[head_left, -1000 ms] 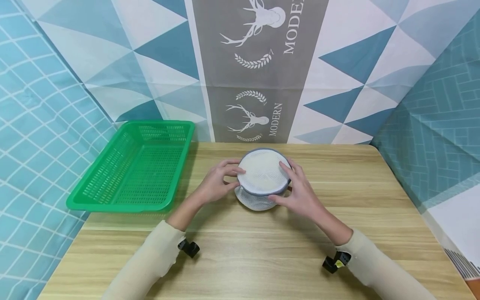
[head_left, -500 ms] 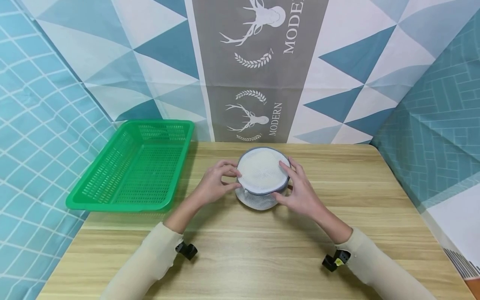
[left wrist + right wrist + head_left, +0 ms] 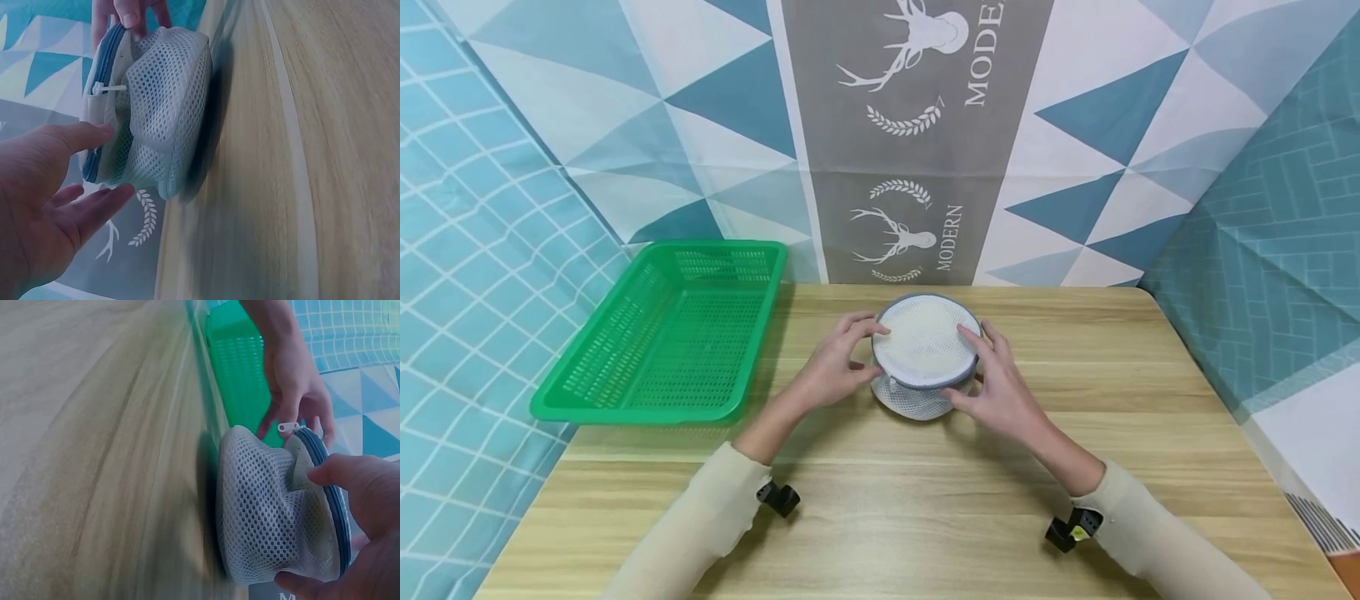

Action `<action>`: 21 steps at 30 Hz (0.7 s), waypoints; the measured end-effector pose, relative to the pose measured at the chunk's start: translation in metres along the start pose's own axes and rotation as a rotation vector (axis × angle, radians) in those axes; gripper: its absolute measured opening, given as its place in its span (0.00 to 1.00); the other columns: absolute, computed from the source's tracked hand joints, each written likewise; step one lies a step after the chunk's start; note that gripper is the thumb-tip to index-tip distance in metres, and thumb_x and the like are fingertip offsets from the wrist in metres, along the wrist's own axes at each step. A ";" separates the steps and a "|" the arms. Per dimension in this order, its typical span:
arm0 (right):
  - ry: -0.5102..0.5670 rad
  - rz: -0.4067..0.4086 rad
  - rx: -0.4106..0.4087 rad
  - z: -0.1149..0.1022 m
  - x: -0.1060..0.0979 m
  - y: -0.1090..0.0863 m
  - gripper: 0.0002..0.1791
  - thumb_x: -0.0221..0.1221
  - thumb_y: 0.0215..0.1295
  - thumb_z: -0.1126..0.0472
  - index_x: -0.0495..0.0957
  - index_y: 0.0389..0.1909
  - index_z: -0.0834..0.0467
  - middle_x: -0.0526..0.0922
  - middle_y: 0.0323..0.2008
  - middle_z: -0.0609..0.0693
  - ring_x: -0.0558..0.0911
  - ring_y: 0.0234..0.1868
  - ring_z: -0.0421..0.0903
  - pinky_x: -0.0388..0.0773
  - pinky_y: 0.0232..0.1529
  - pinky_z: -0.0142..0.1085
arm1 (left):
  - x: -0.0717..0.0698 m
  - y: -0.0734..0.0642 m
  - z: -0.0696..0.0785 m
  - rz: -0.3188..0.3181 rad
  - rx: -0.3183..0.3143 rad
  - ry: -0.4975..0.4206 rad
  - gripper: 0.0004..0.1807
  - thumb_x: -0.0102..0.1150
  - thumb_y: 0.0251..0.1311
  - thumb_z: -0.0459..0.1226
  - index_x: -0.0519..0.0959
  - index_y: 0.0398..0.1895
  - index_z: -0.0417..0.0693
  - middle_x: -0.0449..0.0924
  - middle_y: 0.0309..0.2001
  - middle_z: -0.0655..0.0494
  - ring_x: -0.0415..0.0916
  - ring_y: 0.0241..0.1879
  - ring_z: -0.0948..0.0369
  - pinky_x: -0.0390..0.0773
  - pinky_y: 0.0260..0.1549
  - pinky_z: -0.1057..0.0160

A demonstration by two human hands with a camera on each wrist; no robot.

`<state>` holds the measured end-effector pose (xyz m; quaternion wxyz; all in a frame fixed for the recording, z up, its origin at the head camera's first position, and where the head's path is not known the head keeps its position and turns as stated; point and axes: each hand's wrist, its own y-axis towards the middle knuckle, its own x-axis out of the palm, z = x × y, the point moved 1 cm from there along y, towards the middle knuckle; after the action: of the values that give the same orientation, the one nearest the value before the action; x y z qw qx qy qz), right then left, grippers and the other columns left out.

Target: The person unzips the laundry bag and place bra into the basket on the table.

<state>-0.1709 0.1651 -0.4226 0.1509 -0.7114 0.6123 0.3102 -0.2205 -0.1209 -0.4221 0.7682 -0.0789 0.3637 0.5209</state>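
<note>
A round white mesh laundry bag [image 3: 925, 342] with a blue zipper rim stands near the middle back of the table. Its soft side wall [image 3: 165, 94] is partly folded in below the rim. A white zipper pull [image 3: 287, 427] sits on the side toward the left hand. My left hand [image 3: 838, 362] holds the bag's left edge, thumb on the zipper band and a finger over the top. On the opposite edge my right hand [image 3: 1000, 387] grips the rim, its thumb low at the front and its index finger on the top panel.
A green plastic basket [image 3: 756, 333] with perforated walls stands at the left of the wooden table [image 3: 880, 517]. Patterned cloth wall [image 3: 917, 150] rises right behind the table, with tiled-print sheets on both sides.
The left index finger has shifted from the bag's edge onto its top, and the left fingers are spread wider. The bag and right hand stay almost in place.
</note>
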 end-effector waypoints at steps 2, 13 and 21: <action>-0.001 -0.003 -0.006 0.000 0.001 -0.001 0.52 0.78 0.64 0.65 0.64 0.87 0.61 0.42 0.90 0.76 0.62 0.87 0.78 0.84 0.71 0.62 | 0.001 0.001 0.000 -0.007 0.009 -0.004 0.29 0.77 0.63 0.24 0.82 0.67 0.43 0.67 0.84 0.36 0.80 0.74 0.36 0.94 0.49 0.64; 0.030 -0.021 0.012 0.004 0.004 0.002 0.40 0.72 0.67 0.71 0.74 0.80 0.63 0.45 0.89 0.75 0.65 0.85 0.77 0.81 0.73 0.59 | -0.001 0.001 0.005 0.019 -0.004 0.011 0.15 0.78 0.65 0.27 0.89 0.53 0.42 0.74 0.80 0.40 0.91 0.61 0.44 0.94 0.46 0.65; 0.017 -0.012 0.007 0.006 0.002 0.007 0.39 0.69 0.66 0.74 0.76 0.79 0.61 0.48 0.89 0.75 0.67 0.84 0.77 0.80 0.74 0.62 | 0.000 -0.001 0.009 0.031 -0.032 -0.002 0.11 0.80 0.65 0.30 0.89 0.47 0.44 0.74 0.77 0.39 0.91 0.58 0.45 0.94 0.46 0.66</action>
<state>-0.1793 0.1652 -0.4271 0.1499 -0.7173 0.6102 0.3011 -0.2153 -0.1168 -0.4162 0.7591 -0.0850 0.3556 0.5385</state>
